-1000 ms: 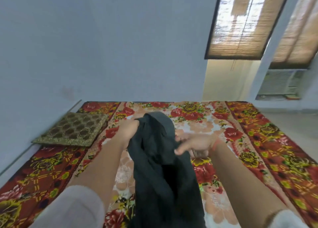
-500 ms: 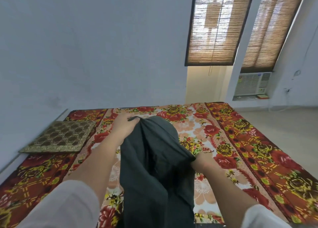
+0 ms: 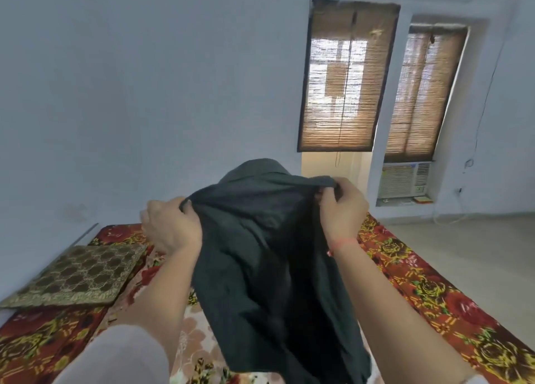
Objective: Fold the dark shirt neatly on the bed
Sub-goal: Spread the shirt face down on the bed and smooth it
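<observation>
Dark shirt (image 3: pixel 260 256) held up in the air above the bed (image 3: pixel 434 291), top edge stretched between both hands, body hanging bunched and creased toward the person; left hand (image 3: pixel 170 227) grips the left end of that edge, fingers curled round a gathered fold, thumb on the near side; right hand (image 3: pixel 341 207) pinches the right end between thumb and fingertips, a red thread (image 3: pixel 343 243) at the wrist; pale sleeves at both forearms; floral red bedspread beneath; patterned gold cushion (image 3: pixel 75 276) lying flat at the bed's left side by the wall; two bamboo blinds (image 3: pixel 344 76) on the far wall, an air conditioner (image 3: pixel 405 179) under the right one.
</observation>
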